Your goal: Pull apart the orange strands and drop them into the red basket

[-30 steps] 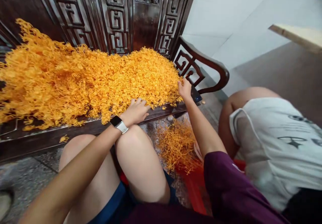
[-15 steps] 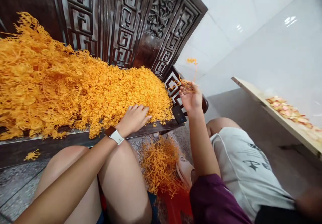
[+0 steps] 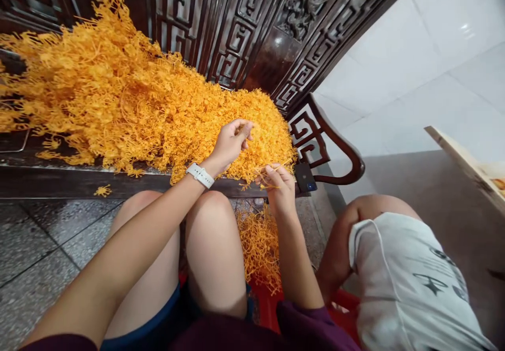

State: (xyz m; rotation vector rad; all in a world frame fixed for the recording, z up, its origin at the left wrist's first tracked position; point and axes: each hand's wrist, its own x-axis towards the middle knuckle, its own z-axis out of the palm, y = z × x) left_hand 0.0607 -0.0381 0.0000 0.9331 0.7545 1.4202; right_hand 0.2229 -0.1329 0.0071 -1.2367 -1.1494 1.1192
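A long heap of small orange plastic pieces with thin branching strands [image 3: 150, 114] covers the seat of a dark carved wooden bench [image 3: 71, 180]. Over the heap's right part, my left hand [image 3: 232, 143] has its thumb and fingers pinched together; whatever is between them is too small to make out. My right hand [image 3: 282, 185], lower and to the right by the bench's front edge, pinches a few thin orange strands [image 3: 272, 171]. Below it, between my knees and the bench, lies a tangle of orange strands [image 3: 260, 246] above something red.
One loose orange piece [image 3: 103, 190] clings to the bench's front edge. A small black device [image 3: 305, 177] sits at the seat's right end beside the curved armrest [image 3: 347, 169]. Another person in white shorts [image 3: 410, 272] sits close on my right. A wooden board [image 3: 465, 161] juts in at right.
My right hand has come down and left from beside the armrest, still with strands. My left hand has lifted off the heap's front and closed into a pinch. The view has shifted left.
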